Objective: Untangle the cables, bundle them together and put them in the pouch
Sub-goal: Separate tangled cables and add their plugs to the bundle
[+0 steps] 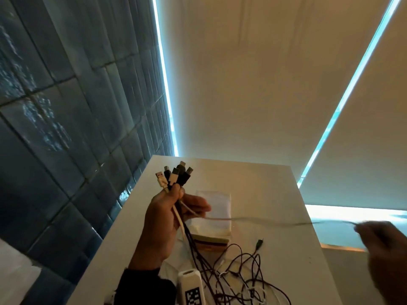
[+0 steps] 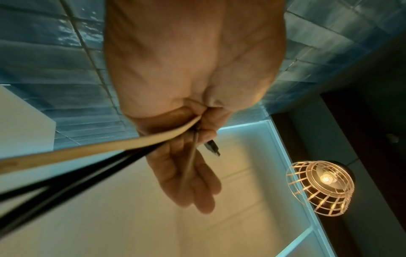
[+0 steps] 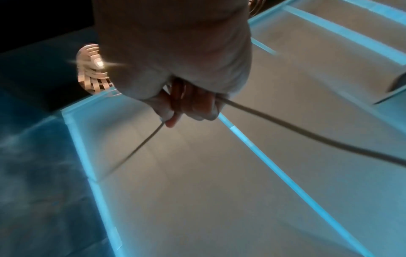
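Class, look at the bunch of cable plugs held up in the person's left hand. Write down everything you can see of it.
The bunch of cable plugs fans upward above the white table. About five plugs show, some white, some black, with metal USB-type tips; they look plastic. The left hand grips their cords just below the plugs. Black and white cords trail down into a loose tangle on the table. One pale cord stretches sideways, taut, to the blurred right hand, which grips it.
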A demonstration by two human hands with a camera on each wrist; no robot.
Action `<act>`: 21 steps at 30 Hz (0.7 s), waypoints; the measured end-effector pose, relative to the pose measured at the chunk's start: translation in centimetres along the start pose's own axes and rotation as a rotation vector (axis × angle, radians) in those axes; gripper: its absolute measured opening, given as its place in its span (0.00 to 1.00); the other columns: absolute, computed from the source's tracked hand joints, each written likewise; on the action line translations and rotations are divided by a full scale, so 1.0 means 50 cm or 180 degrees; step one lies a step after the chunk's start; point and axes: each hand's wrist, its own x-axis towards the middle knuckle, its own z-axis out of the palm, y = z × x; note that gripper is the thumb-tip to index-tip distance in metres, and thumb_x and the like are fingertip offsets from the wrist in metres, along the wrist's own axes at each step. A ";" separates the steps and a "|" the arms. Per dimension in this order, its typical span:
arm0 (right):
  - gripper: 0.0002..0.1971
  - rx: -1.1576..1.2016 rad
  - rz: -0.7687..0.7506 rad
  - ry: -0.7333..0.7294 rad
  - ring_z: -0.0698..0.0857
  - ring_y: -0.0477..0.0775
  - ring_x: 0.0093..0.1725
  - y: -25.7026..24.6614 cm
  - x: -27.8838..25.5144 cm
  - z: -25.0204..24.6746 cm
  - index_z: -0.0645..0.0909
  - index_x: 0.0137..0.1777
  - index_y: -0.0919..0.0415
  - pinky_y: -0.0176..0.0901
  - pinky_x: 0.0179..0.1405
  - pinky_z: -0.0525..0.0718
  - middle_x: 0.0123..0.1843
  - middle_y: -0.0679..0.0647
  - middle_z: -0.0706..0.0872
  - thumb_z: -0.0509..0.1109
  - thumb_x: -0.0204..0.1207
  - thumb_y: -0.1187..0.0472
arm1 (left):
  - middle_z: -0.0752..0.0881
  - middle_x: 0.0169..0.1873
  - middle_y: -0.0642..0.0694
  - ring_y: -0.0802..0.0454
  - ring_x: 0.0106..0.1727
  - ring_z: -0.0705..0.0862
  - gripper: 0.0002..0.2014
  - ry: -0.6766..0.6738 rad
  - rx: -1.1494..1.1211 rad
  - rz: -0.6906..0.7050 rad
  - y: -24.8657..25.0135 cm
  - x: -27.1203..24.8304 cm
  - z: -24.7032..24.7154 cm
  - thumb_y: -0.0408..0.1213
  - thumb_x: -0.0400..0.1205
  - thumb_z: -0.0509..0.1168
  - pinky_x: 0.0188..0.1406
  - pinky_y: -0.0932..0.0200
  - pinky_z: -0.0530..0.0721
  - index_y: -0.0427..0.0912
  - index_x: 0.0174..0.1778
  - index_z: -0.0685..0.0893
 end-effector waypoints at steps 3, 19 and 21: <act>0.30 -0.0311 0.0365 0.0162 0.84 0.42 0.42 0.138 0.007 -0.051 0.84 0.40 0.40 0.25 0.42 0.78 0.39 0.46 0.87 0.64 0.55 0.17 | 0.88 0.33 0.29 0.30 0.40 0.89 0.19 -0.0012 -0.0213 0.0073 -0.002 0.000 0.007 0.42 0.78 0.55 0.40 0.45 0.90 0.39 0.26 0.85; 0.27 0.1395 0.0121 -0.3468 0.82 0.52 0.32 -0.136 -0.137 0.256 0.80 0.49 0.71 0.42 0.34 0.82 0.35 0.54 0.83 0.72 0.74 0.43 | 0.71 0.25 0.49 0.55 0.24 0.69 0.15 -0.0906 -0.0946 -0.0021 -0.048 0.012 0.094 0.45 0.81 0.55 0.24 0.61 0.72 0.41 0.35 0.77; 0.24 0.1681 0.0239 -0.3374 0.68 0.46 0.23 -0.112 -0.132 0.227 0.77 0.40 0.66 0.37 0.21 0.68 0.27 0.50 0.71 0.71 0.75 0.42 | 0.69 0.22 0.51 0.57 0.20 0.66 0.16 -0.0722 -0.0989 0.0059 -0.041 0.017 0.070 0.45 0.84 0.54 0.20 0.63 0.70 0.45 0.32 0.76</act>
